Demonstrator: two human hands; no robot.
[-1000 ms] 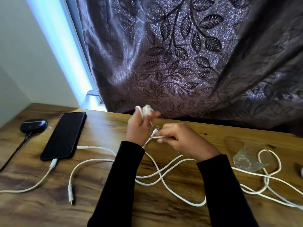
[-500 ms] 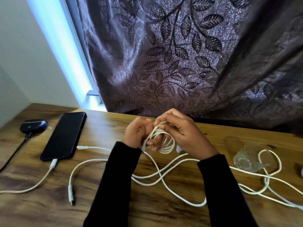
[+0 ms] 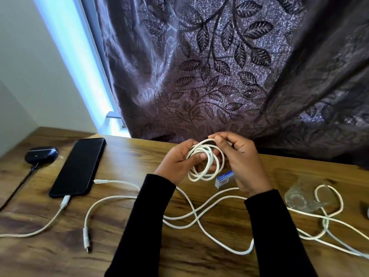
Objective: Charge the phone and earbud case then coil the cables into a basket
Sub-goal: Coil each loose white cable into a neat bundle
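Above the wooden table (image 3: pixel 139 254), my left hand (image 3: pixel 175 164) grips a small coil of white cable (image 3: pixel 207 162), thumb across its loops. My right hand (image 3: pixel 241 166) pinches the top of the same coil with thumb and forefinger. The uncoiled length of white cable (image 3: pixel 199 218) trails in loose curves over the table below my arms. A black phone (image 3: pixel 78 166) lies at the left with a white cable (image 3: pixel 52 218) plugged into its near end. The black earbud case (image 3: pixel 41 154) sits left of the phone, a green light lit and a dark cable (image 3: pixel 18 188) running from it.
A small blue-and-white box (image 3: pixel 224 177) lies under my right hand. A clear plastic wrapper (image 3: pixel 299 194) and more white cable loops (image 3: pixel 327 208) lie at the right. A patterned purple curtain (image 3: pixel 219 76) hangs behind the table's far edge. No basket is in view.
The coil between my hands has grown from a small bundle to several wider loops. My right hand rose from the cable's plug end to the top of the coil.
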